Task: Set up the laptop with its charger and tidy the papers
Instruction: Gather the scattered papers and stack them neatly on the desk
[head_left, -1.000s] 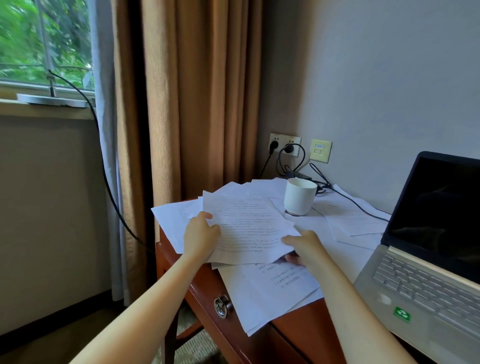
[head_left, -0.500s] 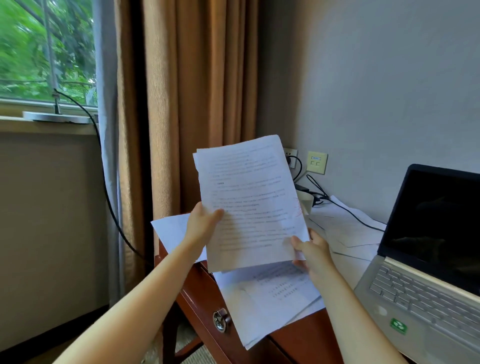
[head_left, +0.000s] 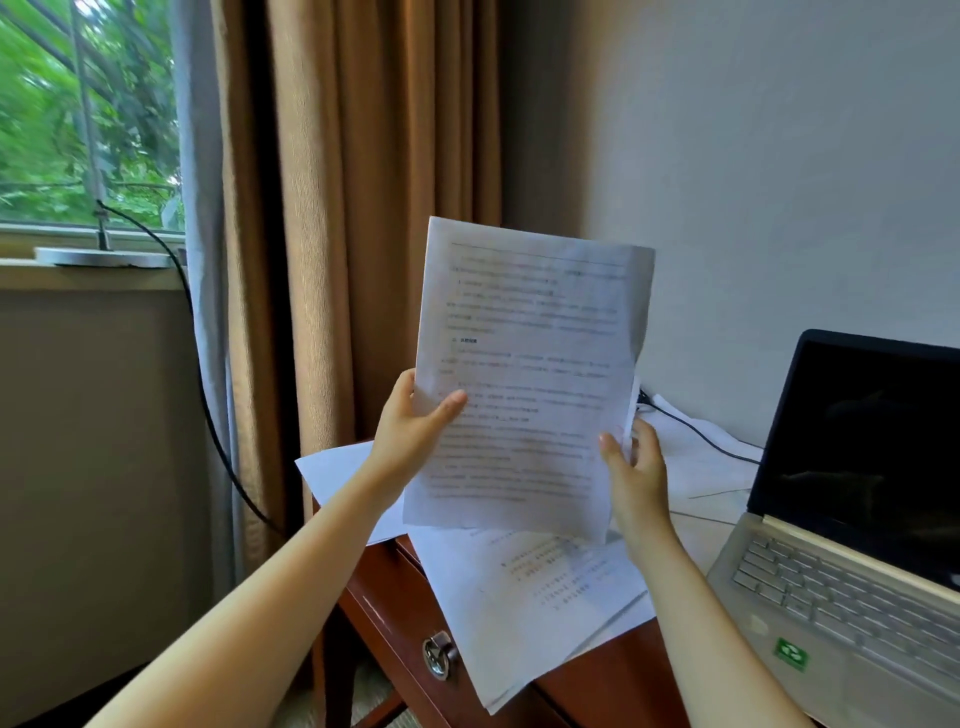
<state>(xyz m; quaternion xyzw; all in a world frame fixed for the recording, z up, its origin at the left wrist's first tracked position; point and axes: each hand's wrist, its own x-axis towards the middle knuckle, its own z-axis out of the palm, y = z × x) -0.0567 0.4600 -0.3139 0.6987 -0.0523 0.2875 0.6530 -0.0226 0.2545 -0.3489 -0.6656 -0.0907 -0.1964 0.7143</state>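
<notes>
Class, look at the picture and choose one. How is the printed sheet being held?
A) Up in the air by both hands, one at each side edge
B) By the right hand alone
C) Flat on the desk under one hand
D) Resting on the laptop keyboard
A: the left hand grips the left edge of the sheet and the right hand its right edge, above the other papers on the desk.

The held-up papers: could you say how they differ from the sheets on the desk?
The held-up papers stand nearly upright in the air; the desk sheets lie flat. The left hand and right hand grip the held-up papers; nothing holds the desk sheets, which overhang the desk. Both are white, printed.
</notes>
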